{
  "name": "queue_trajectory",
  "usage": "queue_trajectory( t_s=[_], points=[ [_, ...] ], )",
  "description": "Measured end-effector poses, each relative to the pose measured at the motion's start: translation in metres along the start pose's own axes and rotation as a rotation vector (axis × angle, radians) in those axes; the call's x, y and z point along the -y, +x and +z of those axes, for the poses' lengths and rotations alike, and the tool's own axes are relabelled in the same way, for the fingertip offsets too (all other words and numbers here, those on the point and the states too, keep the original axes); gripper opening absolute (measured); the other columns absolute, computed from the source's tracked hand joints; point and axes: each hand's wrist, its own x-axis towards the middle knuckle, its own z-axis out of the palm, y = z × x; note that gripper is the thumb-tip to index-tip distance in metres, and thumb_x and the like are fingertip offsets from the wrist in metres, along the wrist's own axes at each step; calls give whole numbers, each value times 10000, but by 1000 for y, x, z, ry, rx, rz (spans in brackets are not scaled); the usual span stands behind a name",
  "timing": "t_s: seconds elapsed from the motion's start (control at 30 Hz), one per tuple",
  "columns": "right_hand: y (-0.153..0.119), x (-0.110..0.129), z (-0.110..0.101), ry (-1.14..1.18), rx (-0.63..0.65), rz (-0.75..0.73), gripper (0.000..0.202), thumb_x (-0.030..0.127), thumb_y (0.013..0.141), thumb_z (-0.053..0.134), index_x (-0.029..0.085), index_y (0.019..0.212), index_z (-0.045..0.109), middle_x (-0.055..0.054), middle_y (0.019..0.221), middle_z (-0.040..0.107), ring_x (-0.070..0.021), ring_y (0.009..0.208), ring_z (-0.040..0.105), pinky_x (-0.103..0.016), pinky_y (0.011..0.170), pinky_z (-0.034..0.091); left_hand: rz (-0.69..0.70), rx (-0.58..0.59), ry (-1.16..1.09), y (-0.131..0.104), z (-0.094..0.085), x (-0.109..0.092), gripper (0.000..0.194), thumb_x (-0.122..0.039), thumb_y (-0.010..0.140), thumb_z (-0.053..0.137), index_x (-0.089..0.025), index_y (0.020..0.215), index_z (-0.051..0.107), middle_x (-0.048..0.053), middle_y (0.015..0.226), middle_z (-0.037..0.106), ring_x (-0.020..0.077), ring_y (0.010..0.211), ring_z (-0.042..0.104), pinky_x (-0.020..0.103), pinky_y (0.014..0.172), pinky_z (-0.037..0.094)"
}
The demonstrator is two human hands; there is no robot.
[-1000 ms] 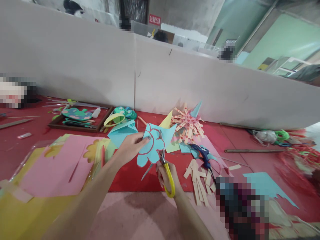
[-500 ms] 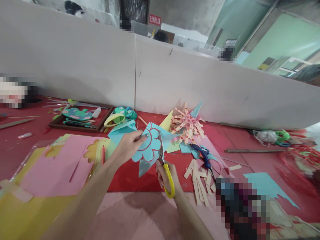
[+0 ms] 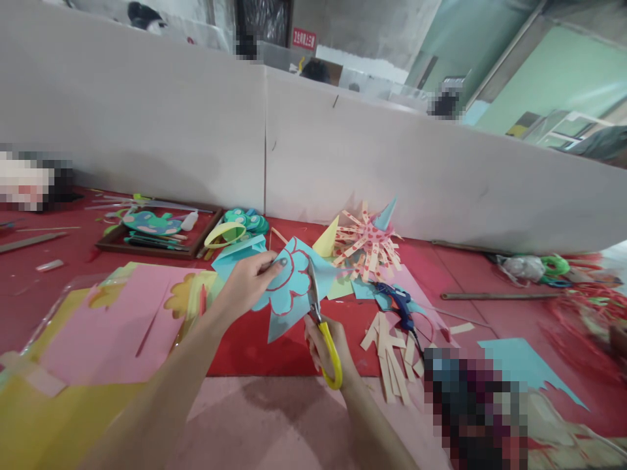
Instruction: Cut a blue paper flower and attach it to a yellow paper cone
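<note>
My left hand (image 3: 253, 279) pinches a sheet of blue paper (image 3: 283, 297) by its left side, thumb on top. A scalloped flower outline is drawn on the paper in red, and its lower left edge is cut along the scallops. My right hand (image 3: 327, 346) grips yellow-handled scissors (image 3: 331, 356), their blades pointing up and away at the right edge of the flower. Part of the paper hangs down as a loose pointed flap left of the scissors. Beneath both hands lies a red sheet (image 3: 255, 356).
A blue glue gun (image 3: 399, 299) lies right, beside pale paper strips (image 3: 389, 359). Behind stand a spiky paper ornament (image 3: 367, 238) and a yellow paper cone (image 3: 327, 240). Pink paper (image 3: 110, 333) lies left, near a tool tray (image 3: 147, 249). A white partition (image 3: 392, 163) closes the back.
My left hand and the blue paper have shifted slightly left and turned a little. The scissors stay nearly in place, with their blades looking closer together.
</note>
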Motion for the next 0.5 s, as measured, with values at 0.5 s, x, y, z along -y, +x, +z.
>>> queue_trajectory(
  t_s=[0.5],
  points=[
    [8, -13, -2, -7, 9, -120, 352, 536, 805, 500, 200, 723, 439, 94, 453, 325, -46, 347, 283, -175, 346, 273, -32, 79, -42, -3, 5, -4, 327, -418, 807, 420, -189, 590, 335, -61, 531, 270, 74, 487, 274, 211, 457, 225]
  ],
)
